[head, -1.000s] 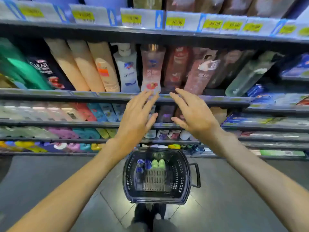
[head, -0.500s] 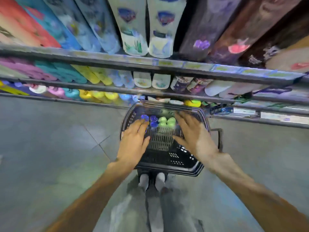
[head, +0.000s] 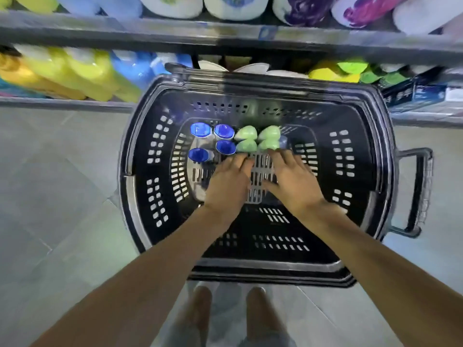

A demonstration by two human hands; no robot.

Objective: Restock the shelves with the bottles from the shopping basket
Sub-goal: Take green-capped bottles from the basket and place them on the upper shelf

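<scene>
Both hands, left (head: 226, 182) and right (head: 294, 181), reach open inside the basket (head: 355, 171), fingertips at the green-capped bottles (head: 258, 140), grasping nothing.

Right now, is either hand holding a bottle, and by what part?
Nothing is held yet. Both the left hand and right hand reach into the basket, fingertips just short of the green-capped bottles.

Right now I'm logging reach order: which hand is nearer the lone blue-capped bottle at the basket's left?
Left. The left hand sits just right of the blue-capped bottle; the right hand is farther right, below the green-capped bottles.
</scene>
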